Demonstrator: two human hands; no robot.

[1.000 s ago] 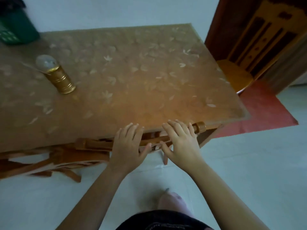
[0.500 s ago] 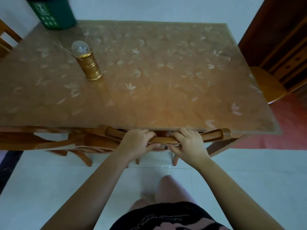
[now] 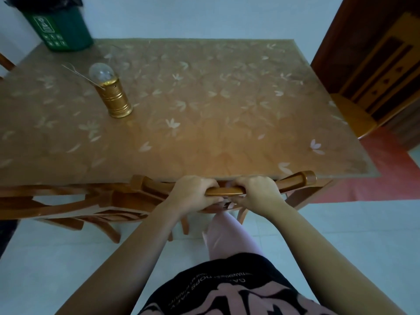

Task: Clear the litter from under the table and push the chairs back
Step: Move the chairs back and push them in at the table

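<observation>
1. Head view, hands: Grips the top rail of the chair [image 3: 302, 179] with the left hand [image 3: 193, 193] and the right hand [image 3: 254, 192], fingers curled over the rail, knuckles up. Places both close together near the rail's middle, probably so that a push runs straight and does not swing the chair.
2. Head view, chair: Stands at the near edge of the table [image 3: 227, 110], rail touching or just beside the tabletop's edge, seat hidden beneath. Judged as fully or almost fully pushed in.
3. Head view, left: Shows a second chair [image 3: 68, 201] along the same near edge, also tucked under.
4. Head view, litter: Shows none. Cannot tell about the floor under the table, hidden by the top.
5. Head view, remainder: Shows a gold lantern [image 3: 113, 96] on the table's left part, a green bin [image 3: 61, 26] at the far left corner, and a third chair [image 3: 350, 114] at the far right on a red mat [image 3: 375, 178].
</observation>
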